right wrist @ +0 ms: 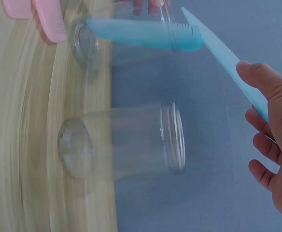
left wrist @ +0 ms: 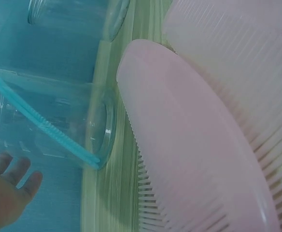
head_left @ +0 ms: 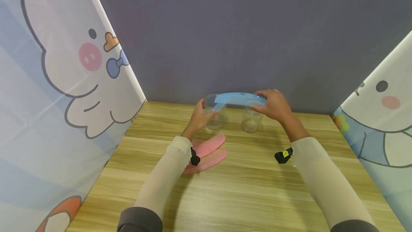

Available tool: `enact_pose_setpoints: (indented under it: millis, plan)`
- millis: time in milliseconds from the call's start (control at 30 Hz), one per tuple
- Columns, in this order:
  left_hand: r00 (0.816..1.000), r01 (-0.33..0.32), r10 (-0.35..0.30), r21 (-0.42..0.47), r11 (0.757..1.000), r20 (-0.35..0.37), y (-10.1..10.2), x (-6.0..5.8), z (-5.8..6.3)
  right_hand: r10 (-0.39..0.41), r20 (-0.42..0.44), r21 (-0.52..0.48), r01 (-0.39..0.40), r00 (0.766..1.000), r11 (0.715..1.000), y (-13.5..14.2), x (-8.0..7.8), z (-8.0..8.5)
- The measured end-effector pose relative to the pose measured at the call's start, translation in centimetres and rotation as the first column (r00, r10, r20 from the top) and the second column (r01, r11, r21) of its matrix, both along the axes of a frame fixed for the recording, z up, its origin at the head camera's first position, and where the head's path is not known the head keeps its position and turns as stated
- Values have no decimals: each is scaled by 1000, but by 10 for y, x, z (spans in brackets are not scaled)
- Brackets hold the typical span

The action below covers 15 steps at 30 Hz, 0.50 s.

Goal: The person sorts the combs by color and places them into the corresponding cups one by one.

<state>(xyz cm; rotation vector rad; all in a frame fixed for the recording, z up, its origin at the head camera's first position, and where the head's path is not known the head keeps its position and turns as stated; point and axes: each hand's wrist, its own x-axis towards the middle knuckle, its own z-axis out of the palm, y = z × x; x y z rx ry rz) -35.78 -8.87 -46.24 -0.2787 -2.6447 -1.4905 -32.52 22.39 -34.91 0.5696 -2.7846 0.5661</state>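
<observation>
My right hand (head_left: 273,105) pinches one end of a blue comb (head_left: 239,98) between thumb and fingers. The comb lies nearly level in the head view, its far tip at the mouth of the left clear jar (head_left: 214,121). My left hand (head_left: 200,118) is round that jar near its rim, thumb on the near side. Inside the jar leans another blue comb (right wrist: 146,35), its lower end at the jar's bottom. Beside it, under the held comb, stands a second clear jar (right wrist: 126,142) with a threaded rim.
Two pink combs (left wrist: 179,116) lie on the wooden table (head_left: 251,189), below my left wrist. A grey wall (head_left: 238,38) rises right behind the jars. Printed cartoon panels (head_left: 106,92) flank the table on both sides.
</observation>
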Motion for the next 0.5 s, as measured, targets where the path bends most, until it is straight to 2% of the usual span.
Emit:
enact_pose_setpoints:
  millis: [233, 500]
  plan:
    - [1000, -9, 9, 9, 1000, 15, -2, 3, 1, 16, 26, -41, -15, 1000, 999, -21, -2, 4]
    - [1000, -5, 5, 7, 1000, 21, 1, 3, 3, 13, -50, -135, -19, 999, 991, -37, -3, 4]
